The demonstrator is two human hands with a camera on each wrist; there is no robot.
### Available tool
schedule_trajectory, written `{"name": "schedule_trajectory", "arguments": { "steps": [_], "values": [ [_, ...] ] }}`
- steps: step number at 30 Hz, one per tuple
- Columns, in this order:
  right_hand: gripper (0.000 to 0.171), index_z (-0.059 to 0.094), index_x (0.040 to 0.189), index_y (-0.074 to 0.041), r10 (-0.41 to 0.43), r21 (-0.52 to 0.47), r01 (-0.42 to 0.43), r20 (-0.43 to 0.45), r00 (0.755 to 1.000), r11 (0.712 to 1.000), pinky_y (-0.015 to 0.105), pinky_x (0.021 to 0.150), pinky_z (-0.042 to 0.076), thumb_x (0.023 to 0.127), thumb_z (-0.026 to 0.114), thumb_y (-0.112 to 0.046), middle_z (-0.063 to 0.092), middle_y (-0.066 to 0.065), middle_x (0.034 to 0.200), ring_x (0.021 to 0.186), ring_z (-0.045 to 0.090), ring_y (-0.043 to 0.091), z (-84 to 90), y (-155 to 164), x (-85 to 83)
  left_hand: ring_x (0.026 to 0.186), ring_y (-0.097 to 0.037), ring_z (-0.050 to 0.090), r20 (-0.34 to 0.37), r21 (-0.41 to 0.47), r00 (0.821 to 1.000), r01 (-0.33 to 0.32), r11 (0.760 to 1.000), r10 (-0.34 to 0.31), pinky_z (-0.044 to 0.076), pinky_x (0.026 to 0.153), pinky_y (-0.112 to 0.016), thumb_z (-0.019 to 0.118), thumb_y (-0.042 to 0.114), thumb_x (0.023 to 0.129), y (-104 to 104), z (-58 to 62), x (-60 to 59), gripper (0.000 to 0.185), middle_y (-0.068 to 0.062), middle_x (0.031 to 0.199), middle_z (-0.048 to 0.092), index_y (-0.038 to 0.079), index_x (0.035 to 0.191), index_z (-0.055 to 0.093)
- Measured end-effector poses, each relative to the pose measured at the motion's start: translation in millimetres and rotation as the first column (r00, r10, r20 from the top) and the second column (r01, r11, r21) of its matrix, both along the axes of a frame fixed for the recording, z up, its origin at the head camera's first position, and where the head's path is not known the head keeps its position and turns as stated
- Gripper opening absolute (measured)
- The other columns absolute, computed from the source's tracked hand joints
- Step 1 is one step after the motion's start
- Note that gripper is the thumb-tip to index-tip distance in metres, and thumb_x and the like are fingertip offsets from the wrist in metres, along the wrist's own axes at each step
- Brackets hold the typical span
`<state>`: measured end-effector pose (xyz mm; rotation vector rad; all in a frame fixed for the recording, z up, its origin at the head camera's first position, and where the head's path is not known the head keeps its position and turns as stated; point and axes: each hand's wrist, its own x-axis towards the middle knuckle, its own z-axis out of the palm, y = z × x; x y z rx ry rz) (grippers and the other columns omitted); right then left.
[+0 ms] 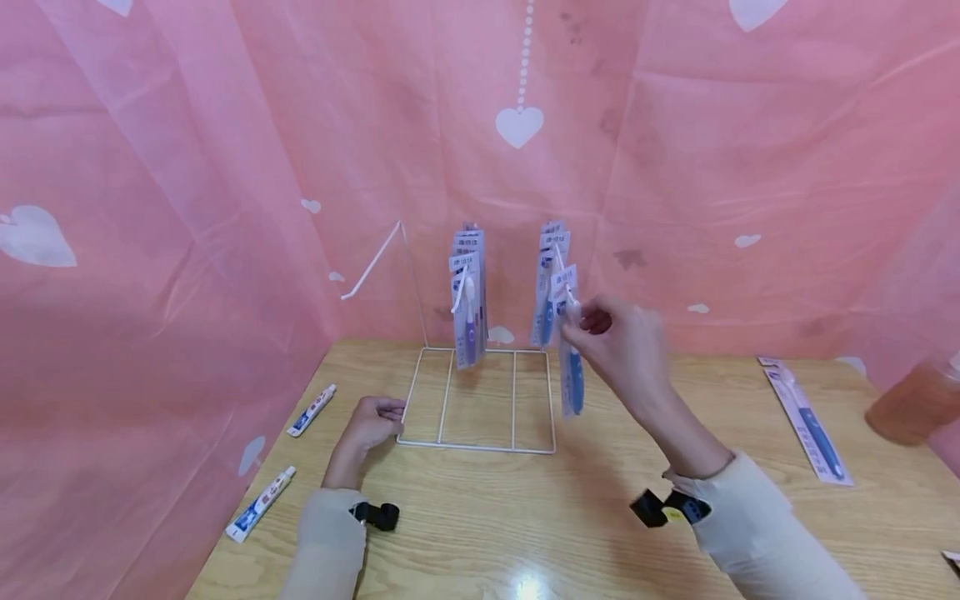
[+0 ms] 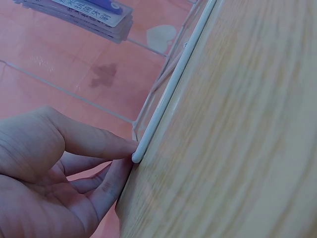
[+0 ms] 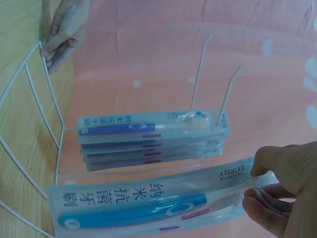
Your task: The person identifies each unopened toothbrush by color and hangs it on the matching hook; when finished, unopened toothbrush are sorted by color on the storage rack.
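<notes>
A white wire display rack [image 1: 476, 447] stands on the wooden table, with hooks reaching forward. My left hand [image 1: 372, 423] pinches the rod at the base's left front corner between thumb and finger. My right hand [image 1: 626, 346] pinches the upper part of a packaged blue toothbrush [image 1: 575, 383]. That pack's top overlaps the end of the right hook, in front of more blue toothbrush packs [image 1: 546, 321] hanging there. Several purple toothbrush packs [image 3: 119, 130] hang from the middle hook. The left hook [image 1: 371, 262] is bare.
Two toothpaste tubes [image 1: 311, 410] lie at the table's left. Another packaged blue toothbrush [image 1: 806, 423] lies on the right side, near an orange-brown container [image 1: 911, 404]. A dark-edged item [image 1: 951, 562] shows at the right frame edge. Pink heart-patterned cloth [image 1: 420, 150] hangs behind.
</notes>
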<state>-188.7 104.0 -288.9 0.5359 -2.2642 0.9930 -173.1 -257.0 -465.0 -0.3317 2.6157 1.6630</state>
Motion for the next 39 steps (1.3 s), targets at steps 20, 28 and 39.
{"name": "schedule_trajectory", "arguments": {
  "steps": [20, 28, 39],
  "values": [
    [0.021, 0.066, 0.076, -0.001, -0.075, -0.002, 0.076, 0.112, 0.991, 0.997, 0.034, 0.056, 0.042, 0.086, 0.070, -0.018, 0.067, 0.012, 0.071, 0.064, 0.060, 0.025, -3.7, -18, -65.9, 0.086, -0.024, 0.062, -0.001, -0.009, 1.000, 0.020, 1.000, -0.020, 0.053, 0.074, -0.027, 0.067, -0.018, 0.071, 0, -0.8, -1.7, 0.041, -0.017, 0.096, 0.068, -0.012, 0.112, 0.067],
    [0.021, 0.065, 0.075, 0.000, -0.067, -0.015, 0.069, 0.094, 0.993, 0.997, 0.037, 0.059, 0.044, 0.086, 0.069, -0.018, 0.066, 0.014, 0.070, 0.065, 0.060, 0.028, -7.1, -21, -73.8, 0.087, -0.024, 0.062, -0.001, -0.032, 1.000, 0.008, 0.999, -0.008, 0.053, 0.075, -0.028, 0.066, -0.016, 0.072, -2, -1.5, -1.1, 0.041, -0.015, 0.095, 0.068, -0.011, 0.112, 0.067],
    [0.038, 0.059, 0.113, 0.009, -0.124, 0.180, 0.079, 0.258, 0.958, 0.980, 0.045, 0.057, 0.050, 0.084, 0.070, -0.014, 0.066, 0.029, 0.095, 0.077, 0.063, 0.038, -28.6, 39, -77.9, 0.085, -0.022, 0.061, 0.001, -0.031, 1.000, -0.006, 0.999, 0.006, 0.052, 0.073, -0.025, 0.066, -0.017, 0.071, -2, -5.6, 1.1, 0.042, -0.015, 0.095, 0.068, -0.012, 0.113, 0.067]
  ]
}}
